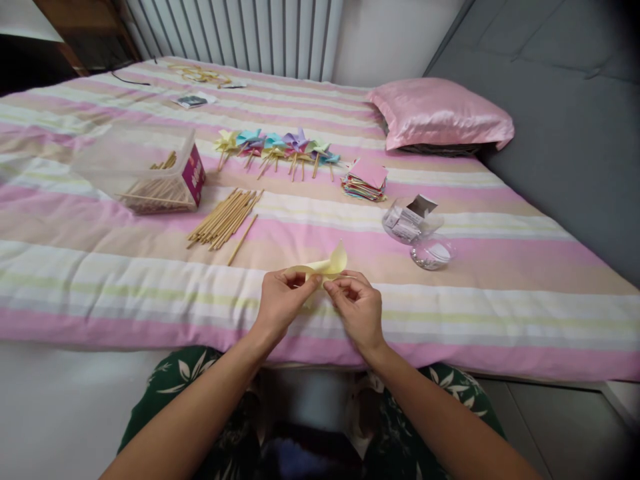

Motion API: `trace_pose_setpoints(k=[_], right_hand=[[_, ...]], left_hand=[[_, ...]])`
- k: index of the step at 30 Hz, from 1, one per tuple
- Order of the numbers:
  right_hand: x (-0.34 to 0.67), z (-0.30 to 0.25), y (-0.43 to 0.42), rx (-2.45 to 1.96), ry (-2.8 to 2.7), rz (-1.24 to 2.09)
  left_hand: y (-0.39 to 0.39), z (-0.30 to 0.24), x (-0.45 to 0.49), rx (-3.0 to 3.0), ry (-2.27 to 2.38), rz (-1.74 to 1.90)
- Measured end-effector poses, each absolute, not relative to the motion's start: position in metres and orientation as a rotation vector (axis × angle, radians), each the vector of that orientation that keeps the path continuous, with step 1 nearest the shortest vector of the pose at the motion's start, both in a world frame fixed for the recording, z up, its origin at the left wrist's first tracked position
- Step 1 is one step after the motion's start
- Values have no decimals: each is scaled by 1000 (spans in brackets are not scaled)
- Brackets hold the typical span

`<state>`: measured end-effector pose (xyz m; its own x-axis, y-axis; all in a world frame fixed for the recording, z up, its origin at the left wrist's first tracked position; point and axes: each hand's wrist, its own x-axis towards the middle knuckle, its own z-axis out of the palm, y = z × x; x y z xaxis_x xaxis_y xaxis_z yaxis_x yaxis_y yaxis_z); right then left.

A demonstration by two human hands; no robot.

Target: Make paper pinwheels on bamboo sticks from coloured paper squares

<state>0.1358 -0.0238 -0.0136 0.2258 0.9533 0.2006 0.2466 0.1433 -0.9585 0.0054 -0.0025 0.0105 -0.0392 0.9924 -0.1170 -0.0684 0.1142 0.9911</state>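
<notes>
Forearms (195, 407) reach over the near edge of the bed (475, 333), where left hand (285, 297) and right hand (356, 307) both pinch the yellow paper (338, 260), the step judged to be folding in its corners, the next move calling for a firm central hold.

My one camera looks from my head, forward and down — bare left hand (281, 295) and bare right hand (357, 308) close, toward six o'clock; ribbed white metal radiator (240, 33) far off, toward eleven.
</notes>
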Motion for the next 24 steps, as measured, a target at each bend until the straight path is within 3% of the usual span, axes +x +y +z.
trace_pose_setpoints(k=[18,24], right_hand=[[136,-8,-25,-1282,-1325,773],[178,3,1,-1465,-1346,461]], left_hand=[[10,5,-5,964,1350,1250],[16,9,-10,961,1388,1250]])
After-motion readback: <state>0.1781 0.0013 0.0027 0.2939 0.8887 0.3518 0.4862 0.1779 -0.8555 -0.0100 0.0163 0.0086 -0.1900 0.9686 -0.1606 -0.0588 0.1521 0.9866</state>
